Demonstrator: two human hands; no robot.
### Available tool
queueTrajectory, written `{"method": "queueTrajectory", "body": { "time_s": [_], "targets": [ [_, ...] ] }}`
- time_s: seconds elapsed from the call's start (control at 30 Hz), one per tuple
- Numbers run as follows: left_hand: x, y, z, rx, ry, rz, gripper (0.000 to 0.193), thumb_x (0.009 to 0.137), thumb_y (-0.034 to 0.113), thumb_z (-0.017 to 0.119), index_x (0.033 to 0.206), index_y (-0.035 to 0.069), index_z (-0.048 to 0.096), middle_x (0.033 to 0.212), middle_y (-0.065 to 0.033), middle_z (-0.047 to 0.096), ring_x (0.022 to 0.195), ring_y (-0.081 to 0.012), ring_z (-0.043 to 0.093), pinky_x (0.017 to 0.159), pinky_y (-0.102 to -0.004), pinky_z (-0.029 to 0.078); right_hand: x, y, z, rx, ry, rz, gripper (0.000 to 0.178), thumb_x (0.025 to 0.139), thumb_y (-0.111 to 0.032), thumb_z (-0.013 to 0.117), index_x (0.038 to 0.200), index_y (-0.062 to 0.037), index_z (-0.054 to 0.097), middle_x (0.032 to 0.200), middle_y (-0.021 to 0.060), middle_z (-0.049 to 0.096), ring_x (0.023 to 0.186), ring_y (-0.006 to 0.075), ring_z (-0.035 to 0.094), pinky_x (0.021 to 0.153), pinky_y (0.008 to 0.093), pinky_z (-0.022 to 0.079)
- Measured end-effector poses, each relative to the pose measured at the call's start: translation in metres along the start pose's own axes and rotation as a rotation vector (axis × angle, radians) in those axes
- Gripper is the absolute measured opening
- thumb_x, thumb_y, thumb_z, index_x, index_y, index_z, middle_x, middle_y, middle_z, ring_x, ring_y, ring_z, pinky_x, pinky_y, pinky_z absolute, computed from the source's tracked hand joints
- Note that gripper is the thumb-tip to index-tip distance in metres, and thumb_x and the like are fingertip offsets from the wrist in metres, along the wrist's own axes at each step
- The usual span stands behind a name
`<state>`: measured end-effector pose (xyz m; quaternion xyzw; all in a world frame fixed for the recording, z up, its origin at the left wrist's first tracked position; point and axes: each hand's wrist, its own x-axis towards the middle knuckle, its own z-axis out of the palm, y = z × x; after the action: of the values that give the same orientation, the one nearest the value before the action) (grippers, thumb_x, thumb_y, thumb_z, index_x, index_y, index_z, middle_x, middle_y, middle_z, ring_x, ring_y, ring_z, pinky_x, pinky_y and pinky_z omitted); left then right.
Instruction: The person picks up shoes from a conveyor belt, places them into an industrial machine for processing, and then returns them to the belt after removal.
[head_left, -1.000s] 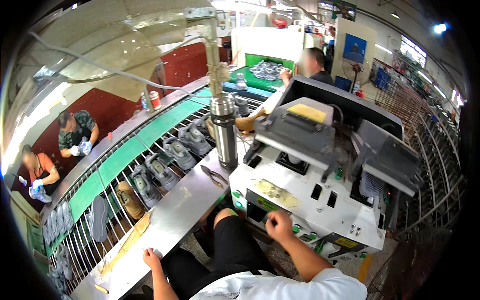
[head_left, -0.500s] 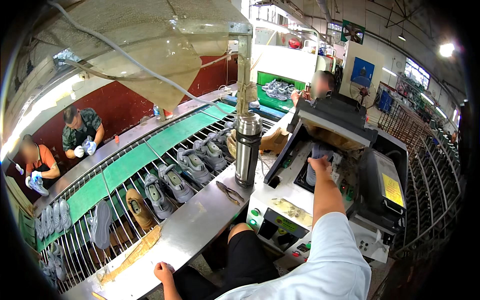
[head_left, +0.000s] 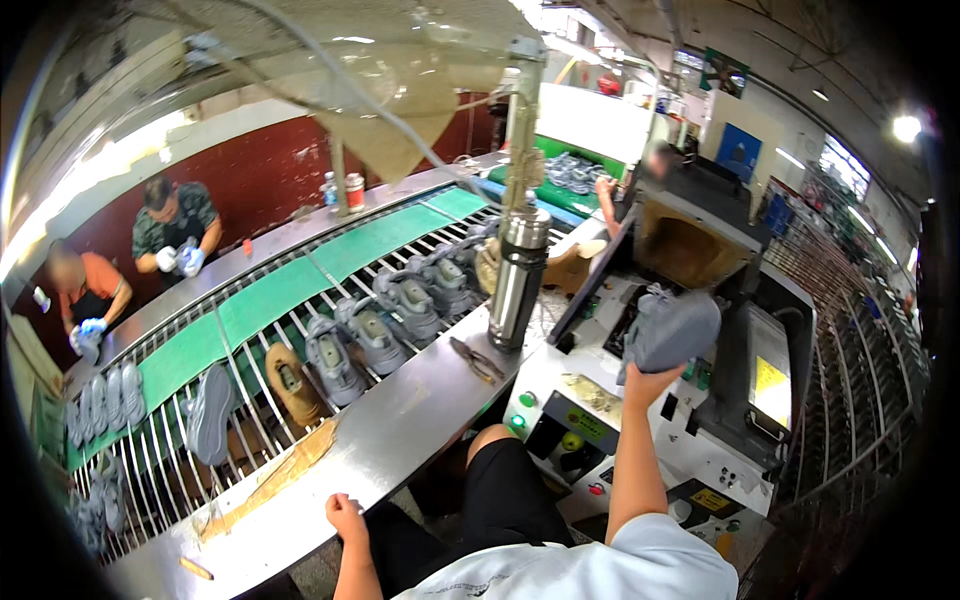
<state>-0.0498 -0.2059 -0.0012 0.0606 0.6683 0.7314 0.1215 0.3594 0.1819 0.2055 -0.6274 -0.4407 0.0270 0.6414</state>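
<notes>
In my right hand [head_left: 652,383] is a grey shoe [head_left: 678,335], gripped at its lower end and tilted so that its sole shows. It hangs over the raised-lid machine [head_left: 600,350], just in front of the lid's brown inner side. My left hand [head_left: 346,516] is closed in a loose fist at the near edge of the metal table [head_left: 400,440], and nothing shows in it. On the roller conveyor [head_left: 255,385] stand several grey shoes [head_left: 370,335] and a tan shoe [head_left: 292,385]. One grey shoe [head_left: 210,415] among them shows its sole.
A steel thermos [head_left: 520,280] and pliers [head_left: 476,360] stand and lie by the table's right end. Green and red buttons [head_left: 527,399] line the machine's front. Two people [head_left: 180,230] handle shoes across the conveyor; another person [head_left: 660,165] is behind the machine. Racks [head_left: 850,400] fill the right.
My right hand has lifted the grey shoe up out of the machine and tilted it, sole now in view. The left fist stays by the table edge. My view has shifted slightly.
</notes>
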Motion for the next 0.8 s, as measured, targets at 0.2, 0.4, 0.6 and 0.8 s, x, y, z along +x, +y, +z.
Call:
{"method": "queueTrajectory", "body": {
  "time_s": [0.2,0.4,0.6,0.8],
  "targets": [
    [-0.083,0.060,0.073,0.050,-0.443,-0.040,0.018,0.090,0.014,0.059,0.105,0.003,0.063,0.092,-0.0063,0.064,0.082,-0.0138,0.058,0.076,-0.0274,0.047,-0.085,-0.043,-0.005,0.875,-0.402,0.256,0.077,0.058,0.008,0.056,0.131,0.0014,0.033,0.128,0.0135,0.045,0.115,0.0276,0.048,0.102,0.0341,0.036],
    [-0.055,0.059,0.109,-0.361,-0.532,-0.195,0.061,0.084,0.020,0.066,0.136,0.000,0.039,0.131,-0.0142,0.050,0.125,-0.0257,0.045,0.105,-0.0384,0.036,-0.213,-0.104,0.003,0.905,-1.483,0.506,0.061,0.066,-0.001,0.058,0.125,-0.0010,0.045,0.114,0.0105,0.056,0.104,0.0273,0.055,0.092,0.0359,0.044],
    [0.003,0.122,-0.033,-0.837,-0.265,-0.215,0.073,0.075,0.033,0.072,0.132,-0.002,0.042,0.126,-0.0176,0.055,0.111,-0.0303,0.057,0.100,-0.0437,0.044,-0.298,-0.235,-0.009,0.599,-2.227,-0.475,0.055,0.082,-0.019,0.064,0.132,-0.0045,0.046,0.120,0.0160,0.057,0.109,0.0261,0.056,0.095,0.0360,0.044],
    [0.021,0.087,-0.139,0.287,0.266,0.311,0.077,0.060,0.012,0.084,0.126,0.000,0.047,0.115,-0.0154,0.058,0.105,-0.0255,0.056,0.094,-0.0357,0.043,-0.376,-0.212,0.025,0.427,-2.355,-0.601,0.045,0.082,-0.018,0.064,0.124,-0.0047,0.054,0.112,0.0121,0.062,0.100,0.0217,0.061,0.088,0.0333,0.047]
  ]
}}
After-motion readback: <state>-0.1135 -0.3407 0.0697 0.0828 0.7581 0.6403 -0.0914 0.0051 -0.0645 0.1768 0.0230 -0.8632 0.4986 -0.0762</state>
